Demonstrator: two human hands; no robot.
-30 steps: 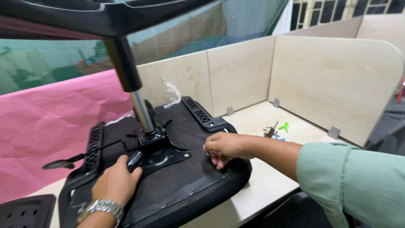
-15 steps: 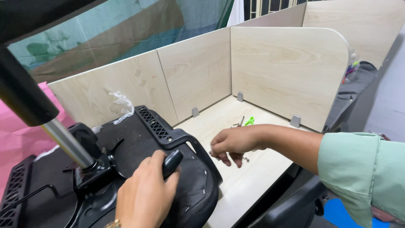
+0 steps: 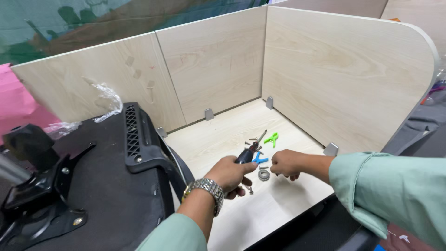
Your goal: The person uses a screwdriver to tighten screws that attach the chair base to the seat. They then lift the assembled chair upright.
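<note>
Pale wood-grain table (image 3: pixel 223 135), fenced on two sides by matching partition panels (image 3: pixel 344 74), carried a loose scatter of small hardware near its front edge. The left hand (image 3: pixel 230 174), a metal watch (image 3: pixel 206 188) on its wrist, was closed in a grip around the dark handle of a screwdriver (image 3: pixel 248 153), whose shaft ran up and away from the knuckles towards the panels. The right hand (image 3: pixel 285 162), at the end of a green sleeve (image 3: pixel 385 190), lay just beside the left with its fingers curled down onto the table; whether that grip pinched a small part could not be told, since the fingertips were hidden under the hand. Between the two hands lay a grey metal washer (image 3: pixel 264 175), close to the right knuckles, and a blue plastic piece (image 3: pixel 258 159), just beside the screwdriver's handle. A green plastic piece (image 3: pixel 272 138) and several loose screws (image 3: pixel 253 140) lay a little farther back, near the screwdriver's tip. To the left, an upturned black office chair seat (image 3: pixel 107 186) rested on the table, its armrest bracket (image 3: pixel 139 144) just behind the left forearm and its black tilt mechanism (image 3: pixel 37 186) at the far left. A scrap of clear plastic wrap (image 3: pixel 108 100) hung against the left panel.
</note>
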